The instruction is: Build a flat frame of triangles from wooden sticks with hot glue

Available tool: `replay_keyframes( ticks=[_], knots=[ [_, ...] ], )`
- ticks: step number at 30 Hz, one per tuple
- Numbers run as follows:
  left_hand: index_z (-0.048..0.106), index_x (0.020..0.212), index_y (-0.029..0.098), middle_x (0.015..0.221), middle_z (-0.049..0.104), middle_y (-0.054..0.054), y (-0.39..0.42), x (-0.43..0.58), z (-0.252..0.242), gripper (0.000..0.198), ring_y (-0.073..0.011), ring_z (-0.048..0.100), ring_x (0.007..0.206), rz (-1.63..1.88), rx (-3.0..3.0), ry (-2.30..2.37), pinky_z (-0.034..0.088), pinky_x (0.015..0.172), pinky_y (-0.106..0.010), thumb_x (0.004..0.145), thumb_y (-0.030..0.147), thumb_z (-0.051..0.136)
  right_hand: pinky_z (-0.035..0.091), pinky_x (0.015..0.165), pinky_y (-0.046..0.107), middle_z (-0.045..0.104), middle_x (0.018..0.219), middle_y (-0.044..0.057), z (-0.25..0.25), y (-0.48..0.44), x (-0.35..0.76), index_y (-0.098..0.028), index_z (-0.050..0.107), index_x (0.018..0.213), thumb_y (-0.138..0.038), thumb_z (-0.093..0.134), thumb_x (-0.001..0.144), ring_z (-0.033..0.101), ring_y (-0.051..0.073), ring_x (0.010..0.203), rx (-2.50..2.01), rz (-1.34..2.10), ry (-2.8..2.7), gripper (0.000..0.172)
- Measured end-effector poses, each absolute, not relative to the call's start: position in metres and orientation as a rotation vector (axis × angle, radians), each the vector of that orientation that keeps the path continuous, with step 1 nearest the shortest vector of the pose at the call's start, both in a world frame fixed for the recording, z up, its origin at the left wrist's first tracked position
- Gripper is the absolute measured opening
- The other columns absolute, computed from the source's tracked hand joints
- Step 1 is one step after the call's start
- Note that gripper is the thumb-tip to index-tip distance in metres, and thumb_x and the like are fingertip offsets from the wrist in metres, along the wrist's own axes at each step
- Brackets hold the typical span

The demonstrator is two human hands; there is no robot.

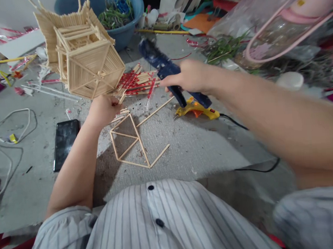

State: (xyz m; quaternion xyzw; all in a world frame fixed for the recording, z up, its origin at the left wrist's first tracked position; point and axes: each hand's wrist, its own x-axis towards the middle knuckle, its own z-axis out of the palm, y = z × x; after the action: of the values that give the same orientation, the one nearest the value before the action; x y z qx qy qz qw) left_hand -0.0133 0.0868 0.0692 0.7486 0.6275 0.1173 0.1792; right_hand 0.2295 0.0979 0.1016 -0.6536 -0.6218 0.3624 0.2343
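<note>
My left hand [105, 110] is closed, pinching a short light wooden stick [122, 98] in front of the stick-built house model [94, 68]. My right hand [186, 78] grips a dark blue plier-like tool [162, 61] by its handles, the head pointing up and to the left. Its handles pass over a yellow hot glue gun [201, 110] lying on the surface. Nearer to me lies a flat frame of glued sticks [139, 139], its outline unclosed on the right. One long stick [154, 112] slants beside it, and short cut pieces lie near my left fingers.
Behind my hands is a pile of sticks in red-marked wrappers [138, 81]. A black phone [66, 143] and a white cable [29, 121] lie left. A blue basin [126, 25] stands at the back. A pink-handled bottle [287, 30] and dried plants fill the right.
</note>
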Motion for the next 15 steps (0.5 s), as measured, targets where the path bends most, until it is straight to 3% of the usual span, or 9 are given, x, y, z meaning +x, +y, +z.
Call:
replay_keyframes(
  ticks=[4,7,11,15],
  knots=[
    [0.073,0.078,0.017,0.076,0.070,-0.007,0.085,-0.009,0.067,0.022,-0.0225,0.067,0.077,0.107,2.182,2.049,0.041,0.064,-0.026,0.086,0.032,0.058,0.054,0.073,0.039,0.068,0.070,0.002,0.097,0.078,0.247,-0.019,0.065,0.074,-0.026,0.066,0.076,0.065,0.017,0.063,-1.334,1.258,-1.358,0.008],
    [0.076,0.094,0.020,0.097,0.074,-0.010,0.086,-0.007,0.060,0.028,-0.0288,0.068,0.097,-0.016,2.199,2.128,0.048,0.077,-0.031,0.091,0.034,0.052,0.057,0.076,0.039,0.073,0.080,0.003,0.095,0.068,0.256,-0.023,0.070,0.082,-0.037,0.069,0.069,0.070,0.021,0.077,-1.064,1.291,-1.285,0.019],
    [0.076,0.105,0.024,0.109,0.074,-0.010,0.092,-0.010,0.053,0.032,-0.0315,0.067,0.107,-0.122,2.159,2.175,0.050,0.084,-0.035,0.092,0.037,0.049,0.057,0.085,0.040,0.075,0.092,0.005,0.108,0.061,0.256,-0.028,0.072,0.086,-0.044,0.069,0.067,0.070,0.026,0.096,-0.914,1.216,-1.251,0.025],
    [0.076,0.104,0.024,0.108,0.075,-0.010,0.090,-0.010,0.058,0.032,-0.0321,0.067,0.106,-0.132,2.158,2.159,0.050,0.082,-0.034,0.092,0.037,0.050,0.057,0.092,0.042,0.074,0.100,0.002,0.120,0.054,0.253,-0.032,0.071,0.088,-0.048,0.069,0.067,0.068,0.028,0.105,-0.878,1.163,-1.273,0.027]
  ],
)
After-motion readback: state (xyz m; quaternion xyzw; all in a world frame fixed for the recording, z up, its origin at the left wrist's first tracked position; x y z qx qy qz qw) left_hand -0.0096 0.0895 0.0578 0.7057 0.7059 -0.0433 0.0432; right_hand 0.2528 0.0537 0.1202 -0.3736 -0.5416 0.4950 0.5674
